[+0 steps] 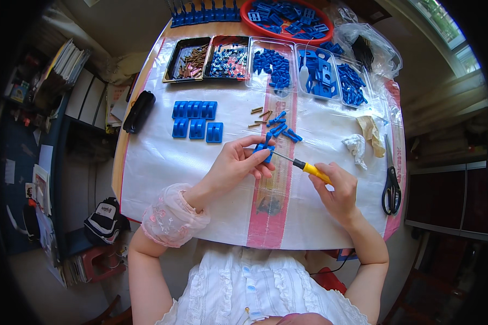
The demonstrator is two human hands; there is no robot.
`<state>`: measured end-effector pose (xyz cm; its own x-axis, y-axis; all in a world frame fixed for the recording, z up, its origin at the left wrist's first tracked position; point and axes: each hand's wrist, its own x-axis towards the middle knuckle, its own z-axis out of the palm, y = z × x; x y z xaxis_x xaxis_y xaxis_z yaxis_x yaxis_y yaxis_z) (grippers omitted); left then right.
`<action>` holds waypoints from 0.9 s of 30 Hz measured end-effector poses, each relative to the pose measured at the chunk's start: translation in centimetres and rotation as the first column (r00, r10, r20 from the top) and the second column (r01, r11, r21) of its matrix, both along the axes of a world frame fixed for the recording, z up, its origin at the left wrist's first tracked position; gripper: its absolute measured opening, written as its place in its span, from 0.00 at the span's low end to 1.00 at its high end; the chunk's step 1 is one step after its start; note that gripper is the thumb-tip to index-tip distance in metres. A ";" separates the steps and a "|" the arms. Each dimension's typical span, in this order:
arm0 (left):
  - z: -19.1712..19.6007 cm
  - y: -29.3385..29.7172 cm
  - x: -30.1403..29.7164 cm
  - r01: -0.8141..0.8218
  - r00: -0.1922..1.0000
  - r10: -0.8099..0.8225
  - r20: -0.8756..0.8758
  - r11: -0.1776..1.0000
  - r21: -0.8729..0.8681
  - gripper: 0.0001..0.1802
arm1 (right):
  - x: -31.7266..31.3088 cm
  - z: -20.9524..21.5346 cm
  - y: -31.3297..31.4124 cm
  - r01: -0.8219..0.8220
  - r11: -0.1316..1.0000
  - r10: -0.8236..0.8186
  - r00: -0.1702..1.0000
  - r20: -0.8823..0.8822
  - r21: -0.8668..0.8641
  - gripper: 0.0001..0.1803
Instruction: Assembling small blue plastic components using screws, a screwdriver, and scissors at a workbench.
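Observation:
Between the fingers of my left hand (241, 160) is a small blue plastic piece (262, 154), partly hidden by the fingertips. My right hand (336, 188) grips a screwdriver (315, 172) with a yellow and black handle. Its metal shaft points left, and the tip meets the blue piece. Just beyond my left hand lie several loose blue plastic pegs (279, 129) and a few brass-coloured screws (262, 115). Farther left, several blue blocks with raised curved tops (194, 110) stand in two rows.
Across the back stand a tray of screws (192, 59), a tray of nuts (226, 56), clear boxes of blue parts (271, 66) and a red basin (287, 37). Scissors (391, 187), crumpled tissue (355, 149) and a brown scrap (371, 133) lie right; a black case (139, 111) lies left.

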<state>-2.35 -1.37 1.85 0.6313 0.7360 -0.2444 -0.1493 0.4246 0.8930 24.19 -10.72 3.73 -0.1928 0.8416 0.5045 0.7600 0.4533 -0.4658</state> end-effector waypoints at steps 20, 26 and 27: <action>0.9 -0.5 0.1 -0.028 0.999 0.027 0.021 0.997 0.070 0.16 | -1.2 0.3 -1.3 0.023 0.992 -0.042 0.987 -0.155 -0.122 0.11; 0.9 -0.5 0.0 -0.019 1.000 0.018 0.015 0.997 0.077 0.14 | -1.3 0.5 -1.3 0.041 0.983 -0.077 0.977 -0.200 -0.182 0.10; 0.9 -0.5 0.0 -0.018 1.000 0.016 0.017 0.997 0.077 0.14 | -1.3 0.5 -1.4 0.039 0.980 -0.081 0.974 -0.210 -0.196 0.09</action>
<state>-2.36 -1.85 2.74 0.6219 0.7630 -0.1762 -0.1709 0.3519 0.9203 22.92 -12.07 4.26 -0.0431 0.9323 0.3592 0.6550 0.2978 -0.6944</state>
